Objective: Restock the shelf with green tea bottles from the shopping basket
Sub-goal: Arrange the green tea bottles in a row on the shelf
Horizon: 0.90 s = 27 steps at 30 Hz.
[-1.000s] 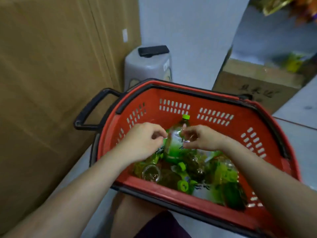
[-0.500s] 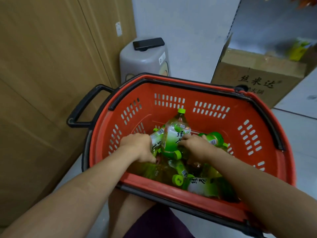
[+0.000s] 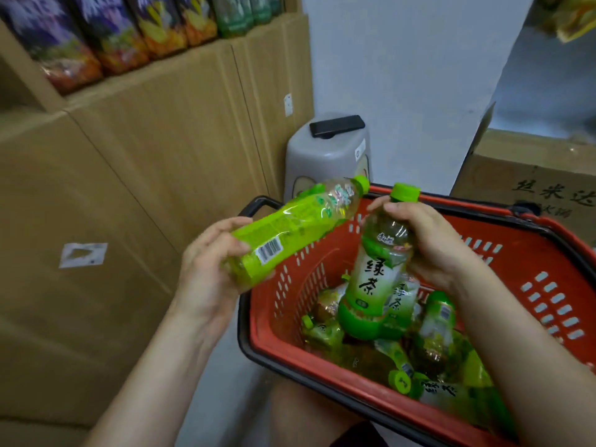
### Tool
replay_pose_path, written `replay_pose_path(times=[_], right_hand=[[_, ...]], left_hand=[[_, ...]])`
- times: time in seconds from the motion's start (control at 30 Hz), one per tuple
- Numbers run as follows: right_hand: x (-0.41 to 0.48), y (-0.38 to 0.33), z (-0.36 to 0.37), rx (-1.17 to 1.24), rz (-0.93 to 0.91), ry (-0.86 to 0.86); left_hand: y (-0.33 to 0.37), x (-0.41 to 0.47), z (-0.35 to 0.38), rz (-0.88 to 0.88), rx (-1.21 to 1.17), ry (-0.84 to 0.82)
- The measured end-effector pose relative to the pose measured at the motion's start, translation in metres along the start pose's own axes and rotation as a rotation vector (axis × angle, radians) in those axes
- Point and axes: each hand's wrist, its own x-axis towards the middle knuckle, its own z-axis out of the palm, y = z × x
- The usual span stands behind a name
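My left hand [image 3: 209, 262] grips the base of a green tea bottle [image 3: 300, 224] that lies tilted, its green cap pointing up and right, above the left rim of the red shopping basket [image 3: 529, 253]. My right hand [image 3: 429, 240] grips the neck of a second green tea bottle [image 3: 374, 285], held upright over the basket. Several more green tea bottles [image 3: 432, 343] lie piled in the basket's bottom. The shelf [image 3: 106, 33] at the upper left holds packaged goods and a few green bottles.
Tall cardboard boxes [image 3: 129, 188] stand at the left under the shelf. A grey plastic stool [image 3: 329, 156] with a black phone [image 3: 337, 125] on it stands behind the basket. Another cardboard box [image 3: 529, 182] sits at the right. My knee shows below the basket.
Both hands have come up out of the basket, each with a bottle. The left bottle has swung left over the rim. The view has tilted up, bringing the shelf into sight.
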Motion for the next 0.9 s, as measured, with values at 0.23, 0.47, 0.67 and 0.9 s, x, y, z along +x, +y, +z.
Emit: replay_pose_path(times=[0.23, 0.47, 0.67, 0.9], right_hand=[[0.007, -0.008, 0.07, 0.152, -0.067, -0.208], [0.003, -0.044, 0.144, 0.005, -0.24, -0.403], [0.009, -0.073, 0.247, -0.063, -0.402, -0.455], [0.022, -0.111, 0.389, 0.017, -0.516, -0.399]], left_hand=[[0.017, -0.018, -0.013, 0.077, 0.121, -0.229], [0.052, -0.027, -0.029, 0.3, 0.369, -0.098], [0.109, -0.055, -0.095, 0.502, 0.394, 0.307], [0.225, -0.084, -0.206, 0.663, 0.549, 0.591]])
